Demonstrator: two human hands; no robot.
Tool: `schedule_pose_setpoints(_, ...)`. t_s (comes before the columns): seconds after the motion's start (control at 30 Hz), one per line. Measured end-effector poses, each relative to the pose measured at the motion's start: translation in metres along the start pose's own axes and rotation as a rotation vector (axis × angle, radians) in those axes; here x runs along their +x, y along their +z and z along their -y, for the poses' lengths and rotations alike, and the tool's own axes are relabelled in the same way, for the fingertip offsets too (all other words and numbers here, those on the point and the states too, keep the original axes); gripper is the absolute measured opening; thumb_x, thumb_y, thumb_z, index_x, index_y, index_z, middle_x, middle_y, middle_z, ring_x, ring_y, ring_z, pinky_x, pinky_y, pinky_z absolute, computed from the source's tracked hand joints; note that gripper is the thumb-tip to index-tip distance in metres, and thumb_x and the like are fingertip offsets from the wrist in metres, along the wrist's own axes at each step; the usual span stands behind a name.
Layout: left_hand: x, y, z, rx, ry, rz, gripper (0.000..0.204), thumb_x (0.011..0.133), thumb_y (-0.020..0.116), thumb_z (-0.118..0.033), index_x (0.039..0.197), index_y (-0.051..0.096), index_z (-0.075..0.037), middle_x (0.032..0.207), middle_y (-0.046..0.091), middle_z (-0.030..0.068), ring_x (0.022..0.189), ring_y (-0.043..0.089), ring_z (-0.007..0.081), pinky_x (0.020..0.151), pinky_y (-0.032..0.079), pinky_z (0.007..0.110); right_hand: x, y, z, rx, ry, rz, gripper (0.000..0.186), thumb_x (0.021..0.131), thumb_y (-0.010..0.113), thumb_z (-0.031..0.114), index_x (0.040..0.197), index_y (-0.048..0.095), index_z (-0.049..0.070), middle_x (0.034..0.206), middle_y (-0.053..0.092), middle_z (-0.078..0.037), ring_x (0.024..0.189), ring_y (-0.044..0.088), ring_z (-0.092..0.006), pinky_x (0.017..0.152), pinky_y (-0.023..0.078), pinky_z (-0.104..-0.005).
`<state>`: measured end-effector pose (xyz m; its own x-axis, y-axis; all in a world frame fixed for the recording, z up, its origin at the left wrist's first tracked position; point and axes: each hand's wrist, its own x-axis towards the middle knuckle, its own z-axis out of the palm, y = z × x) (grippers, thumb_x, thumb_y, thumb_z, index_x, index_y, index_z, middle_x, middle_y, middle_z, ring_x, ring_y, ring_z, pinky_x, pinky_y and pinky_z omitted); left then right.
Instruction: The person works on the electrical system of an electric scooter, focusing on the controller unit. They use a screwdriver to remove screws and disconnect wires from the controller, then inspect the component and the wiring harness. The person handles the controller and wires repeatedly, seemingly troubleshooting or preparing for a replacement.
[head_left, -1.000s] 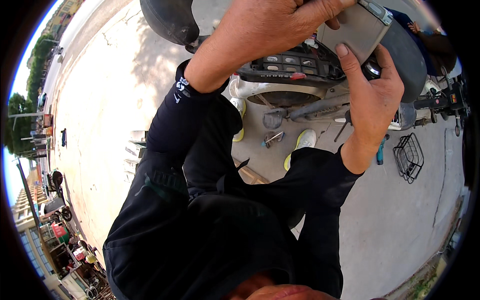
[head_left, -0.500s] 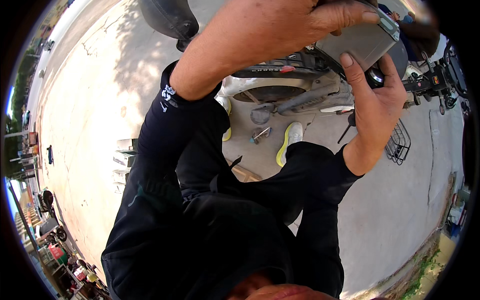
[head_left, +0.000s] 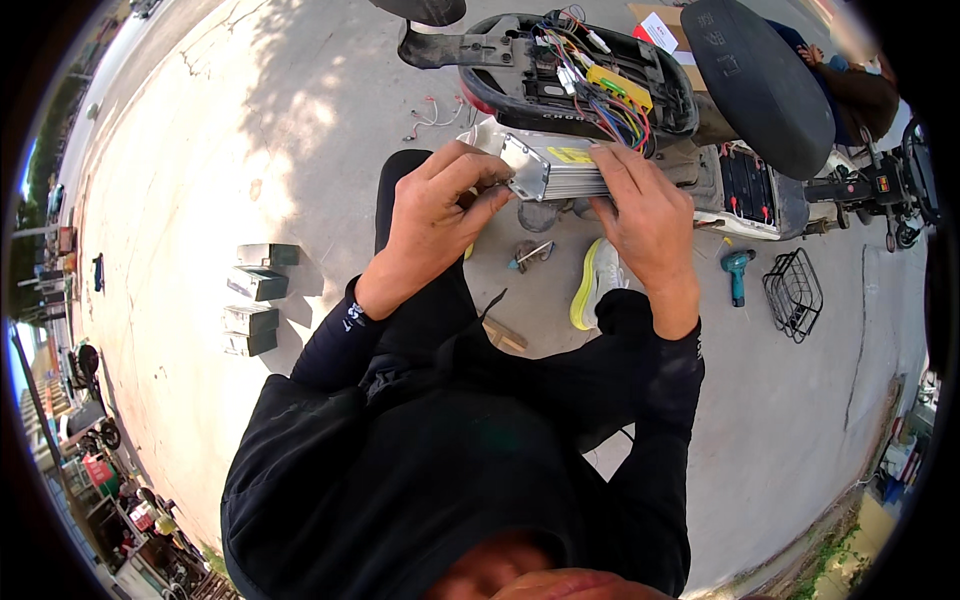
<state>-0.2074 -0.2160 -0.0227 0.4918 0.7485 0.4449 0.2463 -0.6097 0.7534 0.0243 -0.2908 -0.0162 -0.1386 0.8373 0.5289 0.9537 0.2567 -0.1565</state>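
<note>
A silver, finned metal motor controller (head_left: 573, 183) with a yellow label is held level in front of the scooter. My left hand (head_left: 437, 205) pinches it at the screwed end plate, fingers bent and closed. Around its other end my right hand (head_left: 645, 205) is closed, thumb on the near finned side and fingers over the top. Just beyond lies the scooter's open rear frame (head_left: 500, 75), filled with a bundle of coloured wires (head_left: 632, 120) and white plugs. A yellow part (head_left: 620, 88) sits among these wires.
The scooter's black seat (head_left: 760, 80) is tipped up, beside a bay with a black battery (head_left: 747, 185). On the ground are a teal drill (head_left: 738, 275), a wire basket (head_left: 795, 295), several block batteries (head_left: 255, 285) and loose cable (head_left: 435, 115). Another person (head_left: 850, 90) is at upper right.
Both hands have come down and left from the upper right with the controller, which has turned so its finned side shows. The seat, wires and frame are now uncovered to view.
</note>
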Motion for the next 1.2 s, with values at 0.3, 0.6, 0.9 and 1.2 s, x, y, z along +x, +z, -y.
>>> schedule_pose_setpoints(0.3,-0.030,0.014,0.011,-0.156,0.076,0.215,0.017,0.080,0.078,-0.001,0.093,0.069,-0.002,0.088,0.072,0.0072,0.075,0.070,0.0130,0.063,0.055,0.026,-0.047,0.053,-0.016,-0.317,-0.089,-0.255,0.050,0.073,0.067,0.012,0.122,0.063,0.020,0.116,0.059,0.001,0.097,0.063,-0.0189,0.065,0.057,-0.0278)
schedule_pose_setpoints(0.6,-0.100,0.094,0.096,-0.575,-0.839,0.540,0.022,0.096,0.066,-0.011,0.109,0.063,0.006,0.092,0.070,0.0083,0.079,0.067,0.0121,0.069,0.053,0.025,-0.073,0.044,-0.060,-0.012,0.253,-0.442,0.052,0.070,0.077,-0.002,0.118,0.063,0.012,0.115,0.065,-0.007,0.098,0.067,-0.0255,0.078,0.055,-0.0317)
schedule_pose_setpoints(0.9,-0.116,0.172,0.086,-0.341,-0.669,0.684,0.027,0.092,0.062,-0.005,0.116,0.062,0.006,0.087,0.074,0.0143,0.077,0.074,0.0202,0.070,0.056,0.032,-0.042,0.036,-0.062,0.169,0.233,-0.504,0.052,0.067,0.083,0.005,0.116,0.066,0.010,0.114,0.066,-0.006,0.090,0.067,-0.0231,0.077,0.055,-0.0303)
schedule_pose_setpoints(1.2,-0.062,0.301,0.089,-0.670,-0.782,0.627,0.030,0.095,0.067,-0.012,0.119,0.057,0.003,0.101,0.070,0.0118,0.087,0.068,0.0157,0.080,0.055,0.028,-0.043,0.072,-0.022,-0.149,0.012,-0.328,0.021,0.077,0.067,0.021,0.098,0.065,0.019,0.104,0.058,0.001,0.076,0.055,-0.0116,0.047,0.048,-0.0219)
